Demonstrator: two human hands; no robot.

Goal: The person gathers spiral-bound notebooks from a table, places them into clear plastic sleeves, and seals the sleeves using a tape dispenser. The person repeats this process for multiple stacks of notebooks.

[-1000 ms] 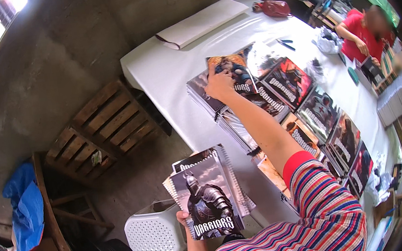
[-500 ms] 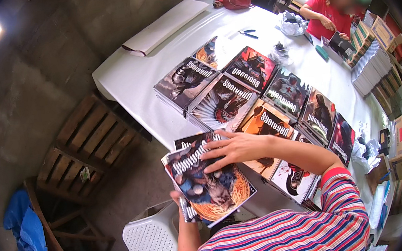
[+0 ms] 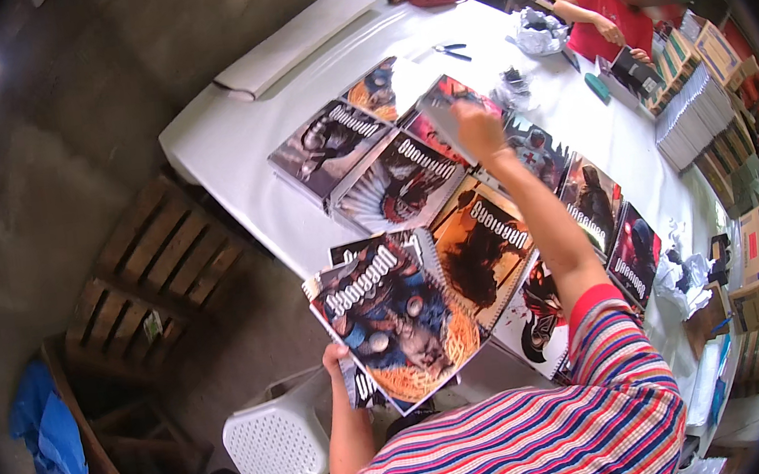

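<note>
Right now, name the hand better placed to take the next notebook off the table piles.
Right. The right hand is stretched out over the piles on the table, gripping a notebook. The left hand is busy holding the stack by the body.

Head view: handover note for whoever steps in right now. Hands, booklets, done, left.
Left hand: holds a stack of booklets at chest height, near the table edge.
Right hand: stretched out, gripping one booklet above the far rows.
Done: piles of booklets lie in two rows across the table.
Left: the raised booklet is not set down; the stack is still in hand.
A second person works at the far end.
</note>
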